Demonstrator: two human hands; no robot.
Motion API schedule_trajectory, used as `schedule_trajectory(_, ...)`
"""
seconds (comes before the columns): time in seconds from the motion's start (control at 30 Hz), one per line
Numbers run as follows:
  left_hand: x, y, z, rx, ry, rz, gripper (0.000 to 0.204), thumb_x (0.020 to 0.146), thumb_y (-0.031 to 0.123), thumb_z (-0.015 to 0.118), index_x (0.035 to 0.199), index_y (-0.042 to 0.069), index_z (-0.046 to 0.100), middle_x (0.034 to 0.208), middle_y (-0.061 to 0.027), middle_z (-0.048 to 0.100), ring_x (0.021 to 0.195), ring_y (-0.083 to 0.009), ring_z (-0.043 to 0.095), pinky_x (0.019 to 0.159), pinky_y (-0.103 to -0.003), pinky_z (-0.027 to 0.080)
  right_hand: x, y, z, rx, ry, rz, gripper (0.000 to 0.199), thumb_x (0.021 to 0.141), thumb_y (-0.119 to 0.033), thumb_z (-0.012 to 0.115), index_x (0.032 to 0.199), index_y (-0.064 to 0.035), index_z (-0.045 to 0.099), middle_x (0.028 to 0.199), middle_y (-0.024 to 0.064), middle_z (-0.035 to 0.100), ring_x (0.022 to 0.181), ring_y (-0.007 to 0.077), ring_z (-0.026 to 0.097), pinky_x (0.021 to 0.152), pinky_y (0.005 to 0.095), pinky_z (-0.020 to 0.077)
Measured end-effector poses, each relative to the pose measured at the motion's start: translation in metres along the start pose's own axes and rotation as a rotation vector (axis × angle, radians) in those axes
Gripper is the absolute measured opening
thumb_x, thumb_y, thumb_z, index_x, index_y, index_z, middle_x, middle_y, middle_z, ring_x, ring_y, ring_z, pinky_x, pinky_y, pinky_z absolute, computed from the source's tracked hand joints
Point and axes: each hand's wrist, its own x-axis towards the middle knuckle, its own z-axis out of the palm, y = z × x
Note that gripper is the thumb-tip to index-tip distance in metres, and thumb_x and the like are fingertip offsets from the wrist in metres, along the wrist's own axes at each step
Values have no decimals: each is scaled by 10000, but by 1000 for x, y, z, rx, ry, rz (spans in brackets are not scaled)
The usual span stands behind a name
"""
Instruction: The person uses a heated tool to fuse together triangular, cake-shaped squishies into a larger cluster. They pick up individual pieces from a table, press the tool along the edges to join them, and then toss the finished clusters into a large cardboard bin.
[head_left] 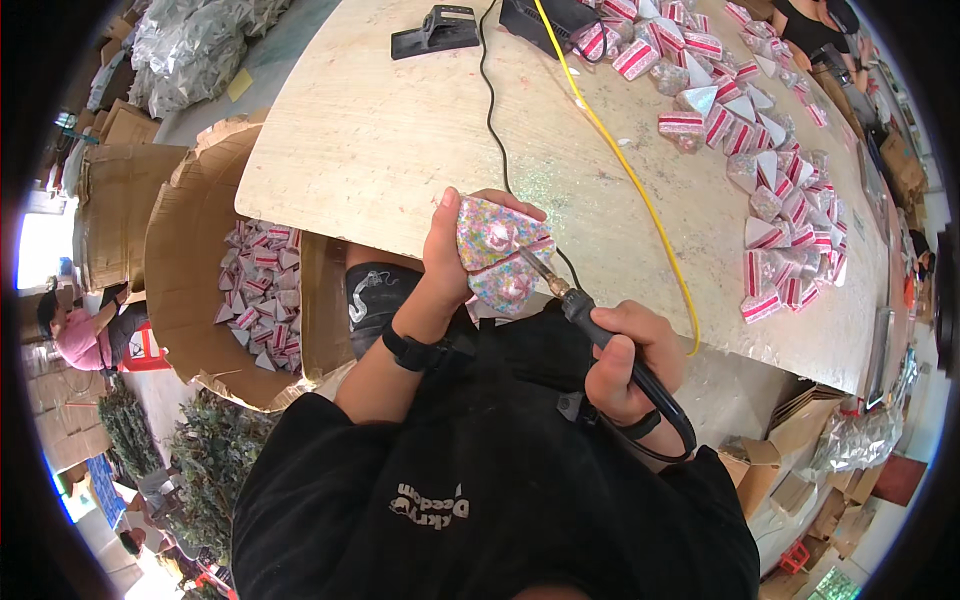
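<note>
My left hand (446, 248) is closed around two glittery toy cake slices (496, 228), held side by side with their sprinkled, multicoloured faces up. Each has a pinkish round bump on top. My right hand (638, 362) grips a soldering iron (578, 306) by its dark handle, thumb along the upper side. The iron's metal tip reaches the slices near the seam between them; whether it touches cannot be made out. Both hands are above the near edge of the table, close to my body.
Many red-and-white cake slices (716, 122) are heaped along the right of the pale table (370, 130). A cardboard box (190, 215) at left holds more. A yellow cord (640, 190) and black cable (488, 95) cross the tabletop. A black stand (436, 36) stands at the back.
</note>
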Motion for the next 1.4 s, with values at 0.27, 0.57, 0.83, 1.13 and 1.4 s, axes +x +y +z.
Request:
schedule_trajectory(0.27,-1,0,1,-26,-37,-18,791,971,688,291,1093,-20,622,1122,-271,666,1053,-336,660,936,-449,530,3,0,-1,20,-7,-50,160,901,-168,685,931,-11,693,708,111,659,549,223,587,518,308,447)
schedule_trajectory(0.57,0,1,-1,-23,-62,9,781,991,657,287,1111,-45,607,1119,-271,665,1041,-336,668,942,-451,533,7,-2,0,23,-24,-56,164,915,-169,671,932,-6,684,715,124,666,545,224,593,514,309,450)
schedule_trajectory(0.83,-1,3,1,-15,-67,32,771,1012,624,282,1128,-74,587,1116,-277,665,1030,-340,680,949,-456,539,5,0,-1,41,-22,-39,160,913,-166,671,915,-8,692,711,117,670,549,220,599,515,309,453)
schedule_trajectory(1.13,-1,2,1,59,-39,1,789,967,691,298,1099,-16,622,1127,-262,666,1038,-327,664,925,-447,535,5,-1,-3,41,-33,-22,168,919,-174,669,932,-8,691,725,123,678,554,225,606,523,310,463)
schedule_trajectory(1.4,-1,1,-3,25,-86,22,783,959,688,319,1093,-21,622,1143,-266,655,1041,-327,656,921,-440,533,2,0,-3,19,-14,-19,160,922,-167,664,936,-9,685,745,131,685,577,233,628,540,310,479)
